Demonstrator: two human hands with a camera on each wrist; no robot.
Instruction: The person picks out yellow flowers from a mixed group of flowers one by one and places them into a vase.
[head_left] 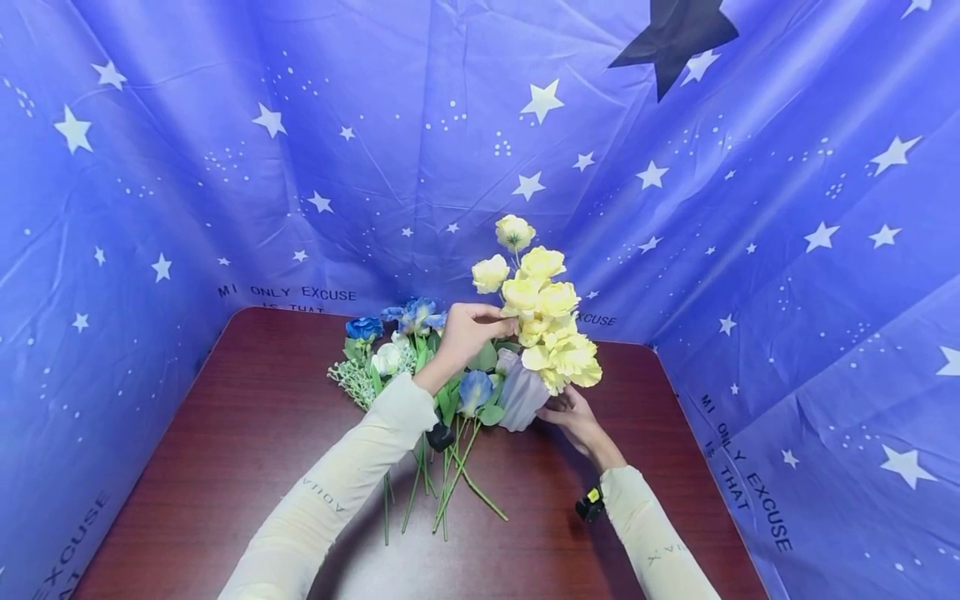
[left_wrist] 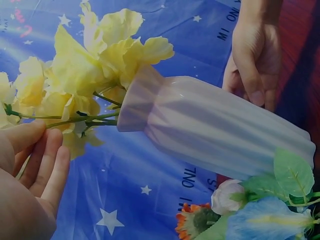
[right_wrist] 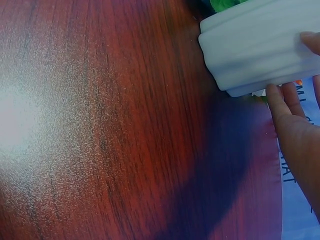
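Observation:
A pale, ribbed vase (left_wrist: 225, 125) stands on the table with yellow artificial flowers (head_left: 551, 308) in its mouth. Their green stems (left_wrist: 82, 119) run into the neck. My left hand (head_left: 476, 329) pinches one stem just above the rim, between thumb and fingertips. Low on the vase's right side, my right hand (head_left: 577, 421) holds the body; in the right wrist view its fingers (right_wrist: 280, 102) lie along the pale wall. Beside the vase, to its left, lie a blue iris-like flower (head_left: 476, 392) and other blooms, partly hidden behind my left forearm.
Loose green stems (head_left: 457, 483) point toward the front of the dark red wooden table (head_left: 300, 375). A blue rose (head_left: 365, 328), a white flower (head_left: 387, 358) and an orange flower (left_wrist: 192, 220) lie in the pile. Blue star-printed cloth (head_left: 420, 167) surrounds the table's back and sides.

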